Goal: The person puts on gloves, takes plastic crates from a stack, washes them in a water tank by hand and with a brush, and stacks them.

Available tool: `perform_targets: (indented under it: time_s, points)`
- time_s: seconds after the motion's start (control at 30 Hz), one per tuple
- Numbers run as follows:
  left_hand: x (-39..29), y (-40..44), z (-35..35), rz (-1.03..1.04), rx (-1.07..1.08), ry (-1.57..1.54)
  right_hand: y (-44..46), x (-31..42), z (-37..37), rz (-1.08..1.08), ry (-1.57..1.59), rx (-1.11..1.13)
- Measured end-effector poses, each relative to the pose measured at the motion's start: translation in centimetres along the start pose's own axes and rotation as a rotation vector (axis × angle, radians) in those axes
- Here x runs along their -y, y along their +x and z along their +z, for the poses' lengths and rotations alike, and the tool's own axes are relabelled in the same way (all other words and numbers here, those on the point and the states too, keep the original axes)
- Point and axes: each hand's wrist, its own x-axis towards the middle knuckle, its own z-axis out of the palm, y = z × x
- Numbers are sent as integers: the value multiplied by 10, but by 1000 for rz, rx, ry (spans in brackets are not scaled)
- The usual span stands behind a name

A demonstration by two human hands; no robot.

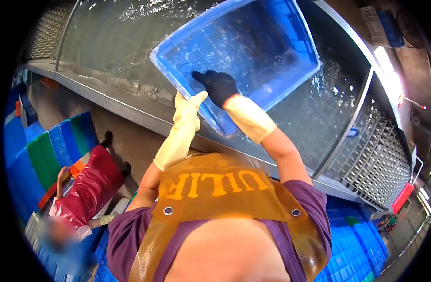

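A blue plastic crate [290,89] is tilted over a metal water trough, with water splashing inside it. My left hand [188,105], in a pale yellow glove, grips the crate's near rim, its thumb over the edge. Inside the crate, close to that rim, is my right hand [218,86] in a black glove with a yellow sleeve below it. Its fingers point left, partly spread, with nothing visible in them.
The trough's metal edge [107,98] runs in front of my apron. Metal mesh [377,157] shows at the right end. At lower left, a person in a red apron [91,185] is beside stacked blue and green crates [44,157]. More blue crates [351,239] stand at lower right.
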Motion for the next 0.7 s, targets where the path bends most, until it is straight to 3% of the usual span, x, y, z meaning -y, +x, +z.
perform_targets:
  time_s: [0.03, 0.07, 0.1, 0.2, 0.3, 0.43, 0.5, 0.63, 0.7]
  points:
    - [-6, -6, 2, -12, -22, 60, 27, 0, 17, -114, -3, -74]
    - [-11, -13, 5, 19, 0, 38, 70, 27, 0, 122, 71, 211]
    - [-9, -16, 4, 41, 33, 28, 95, 21, 33, 115, -14, 100]
    - [-13, -16, -1, 100, 145, -30, 121, 6, 1, 3, -7, -120]
    - [-36, -18, 7, 1, 39, -23, 115, -54, 10, -6, -145, -367]
    - [-46, -11, 20, 81, 110, 75, 58, -180, -9, 532, -125, -471]
    - [-52, -14, 25, 110, 145, 78, 35, -208, -19, 731, -113, -438]
    - [-53, -13, 31, 197, 282, 65, 5, -214, -26, 885, -203, -190]
    - [-58, -16, 36, 193, 306, 102, 9, -198, -23, 797, -127, -43]
